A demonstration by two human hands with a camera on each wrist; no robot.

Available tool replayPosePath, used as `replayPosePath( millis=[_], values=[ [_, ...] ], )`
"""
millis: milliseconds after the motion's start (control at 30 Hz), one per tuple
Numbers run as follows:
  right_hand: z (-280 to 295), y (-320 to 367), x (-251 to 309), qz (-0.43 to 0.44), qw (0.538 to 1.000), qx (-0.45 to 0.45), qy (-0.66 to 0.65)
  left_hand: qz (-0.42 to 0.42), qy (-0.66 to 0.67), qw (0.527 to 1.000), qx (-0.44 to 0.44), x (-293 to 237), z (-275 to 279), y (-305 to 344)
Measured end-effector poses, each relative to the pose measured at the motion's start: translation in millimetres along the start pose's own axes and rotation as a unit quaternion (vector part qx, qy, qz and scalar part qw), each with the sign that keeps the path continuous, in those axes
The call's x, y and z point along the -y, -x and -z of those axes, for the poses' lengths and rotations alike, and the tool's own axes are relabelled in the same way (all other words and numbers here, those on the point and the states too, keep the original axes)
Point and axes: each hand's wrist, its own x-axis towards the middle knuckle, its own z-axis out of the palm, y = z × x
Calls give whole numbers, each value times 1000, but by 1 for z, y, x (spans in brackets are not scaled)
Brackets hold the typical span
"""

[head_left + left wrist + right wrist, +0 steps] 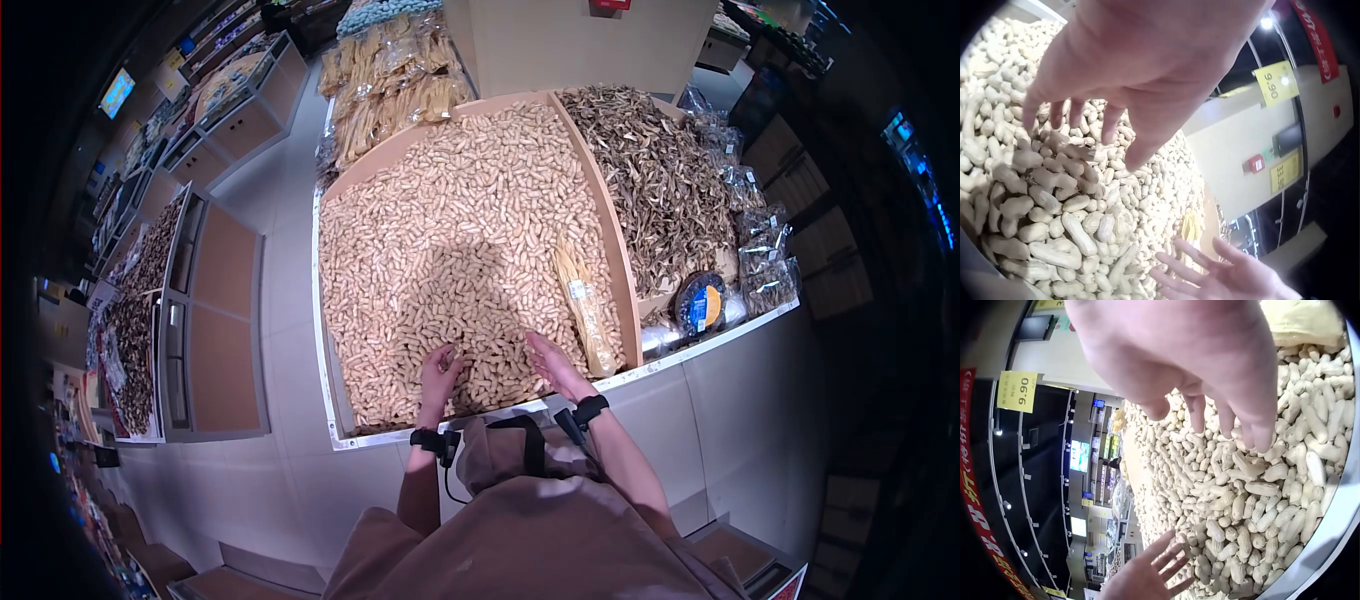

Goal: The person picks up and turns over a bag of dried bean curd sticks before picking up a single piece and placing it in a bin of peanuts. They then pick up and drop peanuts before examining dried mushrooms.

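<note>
Peanuts point(450, 200) in bin point(385, 439), packet point(585, 312) atop, divider point(602, 210) right of packet

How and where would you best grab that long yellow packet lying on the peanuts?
Probably around the packet's middle, from above, with the nearer right hand: it is long, narrow and lies lengthwise beside the wooden divider, so fingers and thumb could likely close across its width.

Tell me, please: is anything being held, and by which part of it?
Nothing appears held: left hand and right hand are open over the peanuts.
</note>
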Motion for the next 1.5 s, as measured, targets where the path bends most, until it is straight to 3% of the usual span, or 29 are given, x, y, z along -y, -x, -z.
replayPosePath(
  millis=[33, 100, 133, 367, 433, 533, 700, 767, 833, 900, 933, 967, 1000, 1167, 1233, 1300, 1433, 1500],
  values=[
    [2, 1, 0, -5, 1000, 2, 18, -1, 1, 1000, 1, -1, -2, 3],
    [6, 0, -2, -17, 998, 5, 54, 64, -195, 978, 31, -12, -6, 15],
    [8, 0, -3, -17, 998, 5, 55, 106, -217, 969, 50, -19, -10, 18],
    [10, -8, -18, -31, 996, -47, 71, 55, -228, 972, 30, 1, -30, 9],
    [15, -16, -23, -89, 995, 4, 54, 58, -153, 985, 45, -5, -29, 2],
    [15, -39, -35, -101, 992, 47, 67, 41, -138, 989, 39, 14, -37, -11],
    [-6, -45, -28, -102, 993, 30, 49, 47, -66, 996, 46, 10, -35, -7],
    [-18, -32, -5, -103, 988, 33, 112, 26, -70, 996, 41, 10, -32, -9],
    [-23, -41, -7, -102, 990, 35, 87, 36, 146, 983, 103, 28, -32, -15],
    [-28, -40, -3, -94, 988, 41, 115, 16, 137, 986, 88, 43, -36, -24],
    [-28, -43, -8, -95, 988, 43, 115, 79, 93, 988, 95, 32, -31, -25],
    [-30, -46, -13, -95, 988, 56, 104, 141, 48, 984, 102, 20, -27, -25],
    [-35, -43, -8, -94, 989, 68, 93, 181, 135, 966, 122, 11, -25, -22],
    [-50, -41, -3, -95, 985, 109, 94, 151, 221, 955, 127, 30, -27, -27],
    [-49, -47, 1, -130, 978, 137, 85, 256, 327, 892, 177, 8, -18, -23],
    [-50, -52, 3, -144, 975, 134, 106, 248, 306, 905, 162, -13, -17, -16],
    [-47, -56, 5, -93, 978, 187, 17, 235, 366, 882, 180, -17, -17, -22],
    [-46, -55, 14, -112, 981, 154, 28, 252, 432, 842, 202, -25, -14, -28]
  ],
)
